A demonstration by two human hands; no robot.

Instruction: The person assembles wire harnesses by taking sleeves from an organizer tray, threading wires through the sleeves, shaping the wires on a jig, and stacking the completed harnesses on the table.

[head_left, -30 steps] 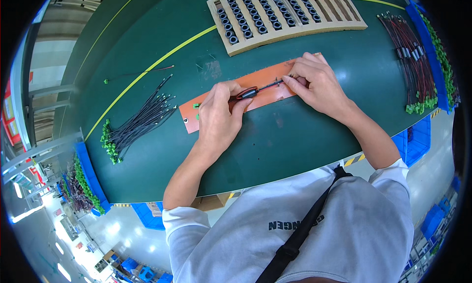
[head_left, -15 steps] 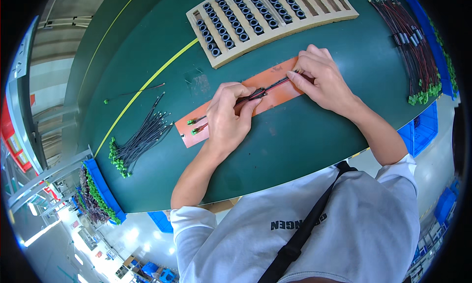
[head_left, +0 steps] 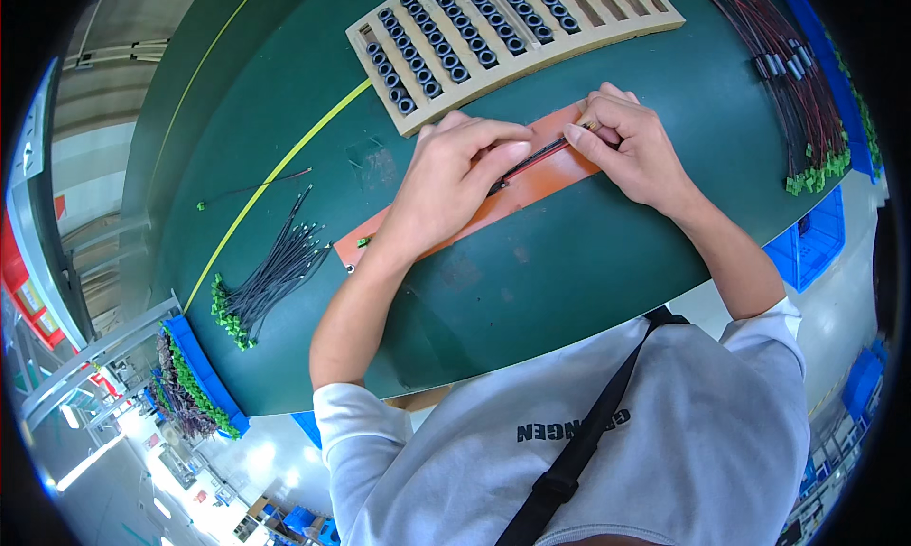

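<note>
A red-and-black wire cable (head_left: 543, 154) stretches over a narrow orange board (head_left: 553, 176) lying on the green table. My right hand (head_left: 628, 148) pinches the cable's far end, its fingers closed near the board's right end. My left hand (head_left: 455, 171) is over the middle of the board, thumb and index finger closed on the cable just left of my right hand. Below my left fingers shows a dark part (head_left: 498, 186) of the cable, mostly covered. A green connector (head_left: 363, 241) sticks out at the board's left end, beside my left wrist.
A wooden rack (head_left: 446, 100) with rows of black rings stands behind the board. Black cables with green connectors (head_left: 270, 271) lie at left, near one loose cable (head_left: 256, 180). Bundled red-and-black cables (head_left: 792, 91) lie at right. Blue bins (head_left: 204, 380) flank the table.
My left hand has slid right along the cable, away from the dark part it was gripping, and is now close to my right hand. My right hand has shifted slightly right.
</note>
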